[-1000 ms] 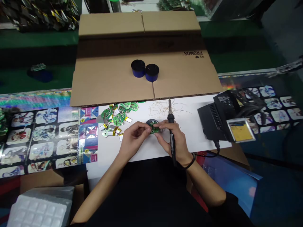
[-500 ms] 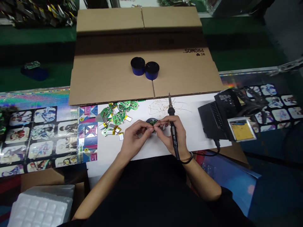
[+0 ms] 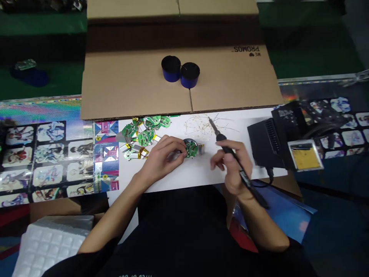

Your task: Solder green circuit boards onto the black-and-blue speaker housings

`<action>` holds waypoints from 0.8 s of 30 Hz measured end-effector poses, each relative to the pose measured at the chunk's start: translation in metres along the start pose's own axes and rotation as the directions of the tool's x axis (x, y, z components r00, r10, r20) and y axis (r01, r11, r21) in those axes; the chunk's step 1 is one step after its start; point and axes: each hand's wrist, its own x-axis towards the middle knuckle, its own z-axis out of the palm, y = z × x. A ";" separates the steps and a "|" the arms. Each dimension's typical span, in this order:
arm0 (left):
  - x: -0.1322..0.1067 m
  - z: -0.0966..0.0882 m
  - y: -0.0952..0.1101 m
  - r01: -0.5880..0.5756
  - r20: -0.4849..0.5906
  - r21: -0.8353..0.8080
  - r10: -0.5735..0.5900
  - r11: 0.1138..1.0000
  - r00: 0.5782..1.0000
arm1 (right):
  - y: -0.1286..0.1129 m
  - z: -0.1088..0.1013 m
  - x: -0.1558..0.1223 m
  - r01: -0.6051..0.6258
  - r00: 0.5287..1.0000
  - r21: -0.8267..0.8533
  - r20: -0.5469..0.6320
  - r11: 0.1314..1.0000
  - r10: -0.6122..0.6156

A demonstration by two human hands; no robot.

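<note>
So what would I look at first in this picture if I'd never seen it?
Your eye would probably go to the pile of green circuit boards on the white sheet, and the round green board beside it, which the left hand is touching. The right hand holds a black soldering iron over that sheet. Farther back, two black-and-blue cylinders stand on a big cardboard sheet.

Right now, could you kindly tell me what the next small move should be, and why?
Probably lower the black soldering iron to the round green circuit board, since the left hand sits at the board's edge and the right hand grips the iron close beside it.
</note>
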 end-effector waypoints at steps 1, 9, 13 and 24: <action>0.002 -0.001 -0.002 -0.030 0.028 0.016 0.030 0.999 0.999 | -0.002 -0.005 0.000 -0.024 0.999 0.052 -0.020 0.998 0.025; 0.007 0.001 -0.006 -0.086 0.080 0.054 0.082 0.995 0.993 | 0.003 -0.036 -0.004 -0.039 0.997 -0.097 -0.075 0.995 0.032; 0.007 0.000 -0.006 -0.089 0.092 0.039 0.085 0.995 0.992 | 0.004 -0.044 -0.008 0.046 0.993 -0.232 -0.092 0.972 -0.069; 0.007 -0.003 -0.005 -0.038 0.112 0.018 0.036 0.999 0.993 | -0.006 -0.036 0.005 0.142 0.985 -0.208 0.131 0.968 -0.117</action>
